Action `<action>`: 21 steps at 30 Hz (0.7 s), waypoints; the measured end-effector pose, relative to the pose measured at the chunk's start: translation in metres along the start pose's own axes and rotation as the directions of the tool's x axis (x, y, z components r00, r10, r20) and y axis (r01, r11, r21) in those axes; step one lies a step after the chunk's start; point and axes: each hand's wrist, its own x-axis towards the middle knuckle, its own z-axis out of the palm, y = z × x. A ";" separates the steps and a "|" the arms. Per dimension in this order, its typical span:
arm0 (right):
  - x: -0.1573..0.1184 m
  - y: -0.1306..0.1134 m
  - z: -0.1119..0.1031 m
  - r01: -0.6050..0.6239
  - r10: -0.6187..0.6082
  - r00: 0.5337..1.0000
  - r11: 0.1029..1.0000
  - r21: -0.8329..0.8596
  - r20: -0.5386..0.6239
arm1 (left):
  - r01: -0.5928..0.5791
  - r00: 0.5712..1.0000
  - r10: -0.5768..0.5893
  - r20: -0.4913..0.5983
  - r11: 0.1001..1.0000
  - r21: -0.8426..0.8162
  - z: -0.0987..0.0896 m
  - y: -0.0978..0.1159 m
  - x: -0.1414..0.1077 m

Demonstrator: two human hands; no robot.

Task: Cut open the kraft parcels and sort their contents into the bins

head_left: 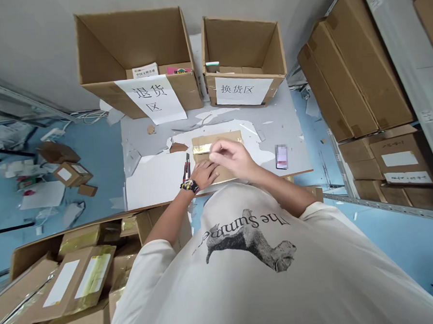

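A small cardboard box (pixel 220 138) with shiny tape across it lies on the table in front of me. My left hand (pixel 203 174), below a wristwatch, rests on the box's left part with its fingers spread. Over the box's upper right part is my right hand (pixel 234 157), its fingers curled and thumb pressed toward the fingertips; what it pinches, if anything, is too small to make out. A red and black box cutter (pixel 187 167) lies just left of my left hand.
Two large open boxes, left (pixel 134 50) and right (pixel 243 44), stand at the table's back with paper signs. A phone (pixel 281 157) lies at the table's right. Stacked cartons (pixel 353 68) are at right; a bin of parcels (pixel 77 280) stands lower left.
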 end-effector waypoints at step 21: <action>-0.015 0.197 -0.084 -0.177 0.493 0.866 0.137 -0.974 -0.088 | 0.139 0.990 -0.144 0.008 0.968 0.207 -0.040 0.007 0.059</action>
